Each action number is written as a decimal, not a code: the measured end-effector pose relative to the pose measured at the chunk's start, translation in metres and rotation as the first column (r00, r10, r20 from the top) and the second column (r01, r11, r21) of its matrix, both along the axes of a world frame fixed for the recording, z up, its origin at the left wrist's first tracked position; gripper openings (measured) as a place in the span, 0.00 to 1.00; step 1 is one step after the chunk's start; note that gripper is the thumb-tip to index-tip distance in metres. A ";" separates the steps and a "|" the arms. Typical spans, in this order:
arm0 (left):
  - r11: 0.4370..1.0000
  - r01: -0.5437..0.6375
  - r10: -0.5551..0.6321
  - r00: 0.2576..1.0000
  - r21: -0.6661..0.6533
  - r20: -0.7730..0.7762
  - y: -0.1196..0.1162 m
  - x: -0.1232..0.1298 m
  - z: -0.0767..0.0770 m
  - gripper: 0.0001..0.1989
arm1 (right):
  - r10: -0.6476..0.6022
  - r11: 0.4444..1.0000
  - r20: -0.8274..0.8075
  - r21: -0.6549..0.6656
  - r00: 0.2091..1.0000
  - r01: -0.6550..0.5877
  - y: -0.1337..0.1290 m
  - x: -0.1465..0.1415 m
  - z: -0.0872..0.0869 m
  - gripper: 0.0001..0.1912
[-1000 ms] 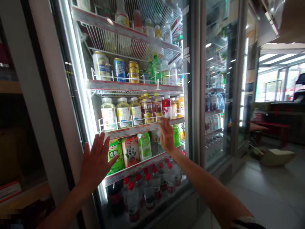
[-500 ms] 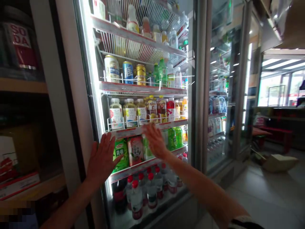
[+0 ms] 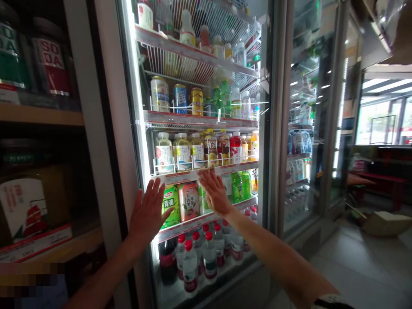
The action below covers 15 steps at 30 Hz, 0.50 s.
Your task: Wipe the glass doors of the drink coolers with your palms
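- Left hand (image 3: 148,211): raised, fingers extended, thumb spread.
- Right hand (image 3: 215,192): flat, fingers pointing up-left.
- Both forearms (image 3: 267,245): bare, extended forward, angled inward.

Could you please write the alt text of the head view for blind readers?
A person's left hand and right hand are raised, fingers outstretched, before a lit drinks fridge; contact is unclear. Its shelves hold cans, bottles and coloured packs.

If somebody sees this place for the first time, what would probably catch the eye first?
Probably the brightly lit drinks cooler in the middle, with colourful cans above rows of bottles. Before it, the left hand is raised at its lower left, and the right hand nearer its centre. Red-capped bottles crowd the bottom.
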<state>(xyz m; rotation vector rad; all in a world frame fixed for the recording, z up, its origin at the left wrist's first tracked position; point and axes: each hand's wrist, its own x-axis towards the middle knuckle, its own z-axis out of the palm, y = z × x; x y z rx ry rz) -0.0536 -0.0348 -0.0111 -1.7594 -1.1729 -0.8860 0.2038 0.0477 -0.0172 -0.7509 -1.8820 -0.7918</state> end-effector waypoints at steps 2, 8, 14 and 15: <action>1.000 -0.006 0.006 1.000 0.010 -0.025 0.000 -0.002 0.000 0.37 | -0.005 1.000 0.072 0.002 0.997 0.005 -0.002 0.010 -0.012 0.34; 0.999 0.000 0.003 0.998 0.047 -0.064 0.001 -0.004 -0.002 0.36 | -0.120 0.989 -0.498 0.011 0.859 0.145 0.038 0.099 0.010 0.31; 1.000 0.022 -0.021 0.999 0.009 -0.025 -0.001 -0.002 -0.002 0.35 | -0.045 0.998 -0.321 0.029 0.946 0.057 0.006 -0.003 0.010 0.35; 1.000 0.023 -0.022 0.999 0.009 -0.024 -0.001 -0.003 -0.001 0.35 | -0.012 1.000 -0.198 0.023 0.980 0.017 -0.004 -0.023 0.004 0.34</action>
